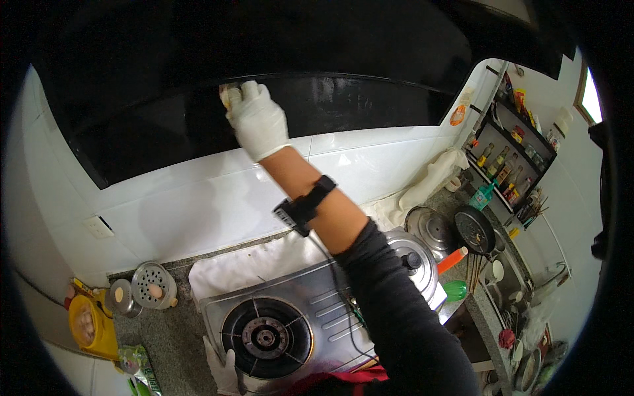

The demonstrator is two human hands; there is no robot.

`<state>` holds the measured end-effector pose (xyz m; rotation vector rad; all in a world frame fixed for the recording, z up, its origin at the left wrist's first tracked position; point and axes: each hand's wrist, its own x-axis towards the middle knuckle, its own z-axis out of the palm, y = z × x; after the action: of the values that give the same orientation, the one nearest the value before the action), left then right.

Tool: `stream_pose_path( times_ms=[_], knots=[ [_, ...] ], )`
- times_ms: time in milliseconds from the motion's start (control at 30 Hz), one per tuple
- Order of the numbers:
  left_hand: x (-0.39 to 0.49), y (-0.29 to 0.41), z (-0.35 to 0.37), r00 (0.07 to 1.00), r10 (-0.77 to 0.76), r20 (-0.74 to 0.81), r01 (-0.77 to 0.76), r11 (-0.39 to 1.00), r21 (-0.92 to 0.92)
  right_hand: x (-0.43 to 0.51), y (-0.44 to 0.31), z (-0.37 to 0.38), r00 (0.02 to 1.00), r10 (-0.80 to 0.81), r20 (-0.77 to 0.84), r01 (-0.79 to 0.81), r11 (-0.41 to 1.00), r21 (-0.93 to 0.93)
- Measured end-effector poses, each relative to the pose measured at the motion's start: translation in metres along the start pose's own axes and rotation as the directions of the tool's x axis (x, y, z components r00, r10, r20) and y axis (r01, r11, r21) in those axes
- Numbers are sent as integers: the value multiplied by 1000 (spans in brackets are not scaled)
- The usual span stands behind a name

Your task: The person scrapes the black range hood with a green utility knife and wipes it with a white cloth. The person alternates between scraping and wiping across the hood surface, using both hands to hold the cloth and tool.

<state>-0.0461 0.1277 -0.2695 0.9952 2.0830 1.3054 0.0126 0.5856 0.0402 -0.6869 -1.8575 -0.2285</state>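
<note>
My right hand (257, 121), in a white glove, reaches up to the lower front of a black range hood (332, 101). Its fingers hold a small yellowish-brown pad or cloth (225, 95) against the dark panel; most of it is hidden by the glove. Pale streaks mark the panel to the right of the hand. My left hand (223, 370), also gloved, rests at the left front corner of a steel gas stove (322, 292), thumb apart from the fingers. Beside it is the black burner (265, 337). A black strap with a device (302, 210) circles my right wrist.
A lidded metal pot (418, 265) with an orange handle stands at the stove's right. Beyond it are a frying pan (474, 230) and a sink (505, 277). A perforated steamer pot (151, 284) and yellow container (91, 324) are at left. A bottle rack (515, 143) hangs right.
</note>
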Motion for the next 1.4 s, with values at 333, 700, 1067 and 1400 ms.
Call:
stream_pose_path(
  times_ms=[333, 700, 1067, 1400],
  knots=[
    [1, 7, 3, 961, -271, 54, 276, 931, -239, 16, 16, -54, 974, 217, -62, -223, 886, -407],
    [1, -26, -2, 995, 91, 39, -83, 983, -163, 5, 202, -141, 808, 521, -276, -578, 608, -545],
    [-1, 10, 2, 997, -50, 56, 64, 959, -275, -37, -8, -43, 961, -269, 59, 274, 953, -131],
    [-4, -12, -2, 999, 22, 24, -15, 970, -241, -40, 249, -137, 715, 593, -370, -507, 805, 310]
  ],
)
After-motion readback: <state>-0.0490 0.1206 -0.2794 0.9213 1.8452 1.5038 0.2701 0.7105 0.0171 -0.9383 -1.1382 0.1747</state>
